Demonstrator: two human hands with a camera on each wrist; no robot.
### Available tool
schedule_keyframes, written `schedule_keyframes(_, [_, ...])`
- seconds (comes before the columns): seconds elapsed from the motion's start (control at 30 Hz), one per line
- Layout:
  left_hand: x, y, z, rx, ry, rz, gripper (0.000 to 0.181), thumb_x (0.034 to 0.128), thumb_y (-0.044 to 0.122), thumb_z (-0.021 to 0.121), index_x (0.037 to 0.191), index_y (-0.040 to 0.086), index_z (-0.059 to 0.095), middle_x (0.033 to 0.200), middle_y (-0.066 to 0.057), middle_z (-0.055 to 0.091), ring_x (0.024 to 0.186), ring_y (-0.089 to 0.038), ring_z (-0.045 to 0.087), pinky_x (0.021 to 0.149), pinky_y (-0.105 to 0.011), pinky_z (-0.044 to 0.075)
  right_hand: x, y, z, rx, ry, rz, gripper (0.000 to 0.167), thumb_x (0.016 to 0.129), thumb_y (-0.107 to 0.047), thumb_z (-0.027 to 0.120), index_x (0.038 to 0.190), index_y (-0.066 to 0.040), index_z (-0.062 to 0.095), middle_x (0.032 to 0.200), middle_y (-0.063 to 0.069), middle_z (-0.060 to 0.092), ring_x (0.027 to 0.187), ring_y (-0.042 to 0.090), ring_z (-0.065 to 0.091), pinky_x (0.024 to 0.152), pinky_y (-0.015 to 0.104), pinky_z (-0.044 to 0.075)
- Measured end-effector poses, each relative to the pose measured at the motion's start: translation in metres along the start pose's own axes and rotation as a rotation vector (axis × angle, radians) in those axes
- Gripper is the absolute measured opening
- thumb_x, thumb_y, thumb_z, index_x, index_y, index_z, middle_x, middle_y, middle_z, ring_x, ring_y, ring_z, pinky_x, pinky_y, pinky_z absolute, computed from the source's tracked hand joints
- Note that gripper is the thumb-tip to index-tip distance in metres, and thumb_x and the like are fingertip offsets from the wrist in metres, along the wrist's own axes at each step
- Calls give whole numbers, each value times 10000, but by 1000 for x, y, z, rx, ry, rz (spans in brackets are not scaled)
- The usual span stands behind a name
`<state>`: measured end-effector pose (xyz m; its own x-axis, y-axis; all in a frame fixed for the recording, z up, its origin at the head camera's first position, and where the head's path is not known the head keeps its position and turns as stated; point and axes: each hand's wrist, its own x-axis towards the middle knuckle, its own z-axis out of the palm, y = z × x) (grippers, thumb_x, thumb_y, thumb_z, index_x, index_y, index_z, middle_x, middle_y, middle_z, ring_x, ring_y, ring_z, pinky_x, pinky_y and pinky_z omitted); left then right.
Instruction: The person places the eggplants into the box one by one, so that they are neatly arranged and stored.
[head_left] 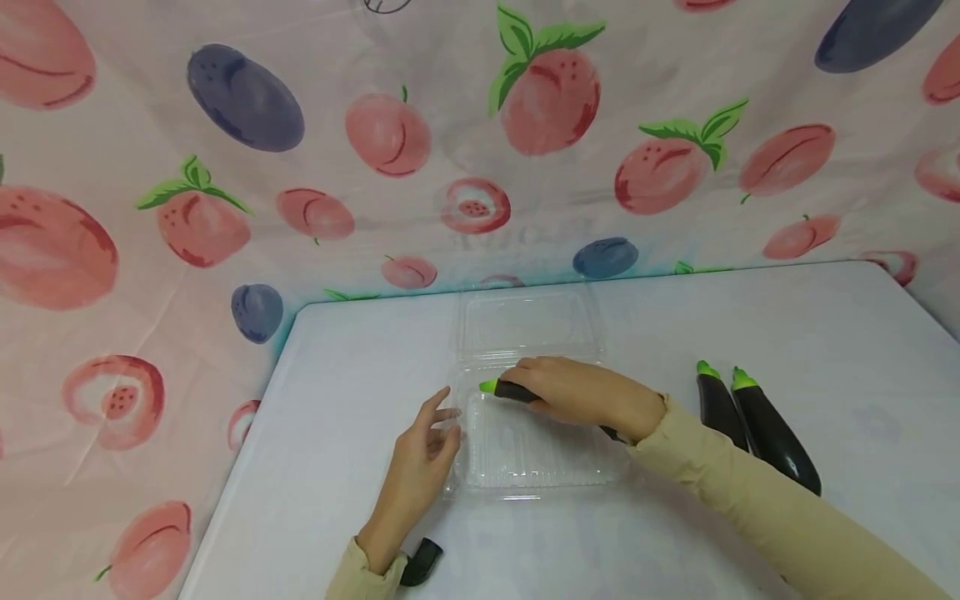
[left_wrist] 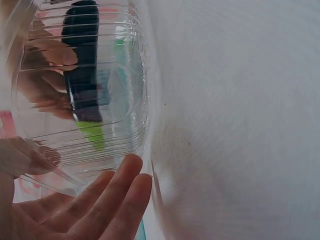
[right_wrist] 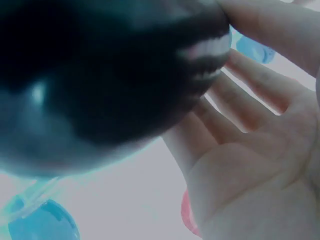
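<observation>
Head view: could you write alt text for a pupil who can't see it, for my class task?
A person's right hand holds an eggplant over an open, clear box, with the left hand at the box's left edge. Two more eggplants lie to the right on the white table, before a fruit-print backdrop.

Place: screened-off tabletop corner, exact room type unclear | Shown by: white table, patterned sheeting behind and along its sides (printed all over with red and blue fruit)
</observation>
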<state>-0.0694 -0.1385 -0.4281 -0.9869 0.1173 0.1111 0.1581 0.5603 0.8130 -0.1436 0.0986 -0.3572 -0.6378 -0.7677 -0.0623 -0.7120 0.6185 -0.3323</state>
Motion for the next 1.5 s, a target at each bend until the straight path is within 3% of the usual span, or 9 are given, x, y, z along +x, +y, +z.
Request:
schedule_keyframes(0.67, [0, 1, -1, 5, -9, -16, 529, 998, 108, 565, 1499, 132, 398, 1243, -110, 661, 980, -224, 712, 824, -324, 578, 13, 11, 14, 25, -39, -51, 415, 886, 8, 706, 1286, -16, 599, 1242, 112, 647, 1162, 252, 613, 1005, 402, 494])
schedule_keyframes(1.5, [0, 1, 0, 4, -11, -16, 533, 993, 109, 574, 1497, 123, 400, 1240, -113, 663, 964, -206, 714, 814, -306, 577, 12, 9, 21, -38, -44, -4, 444, 880, -34, 730, 1304, -57, 603, 1233, 112, 646, 1137, 264, 617, 979, 410, 511])
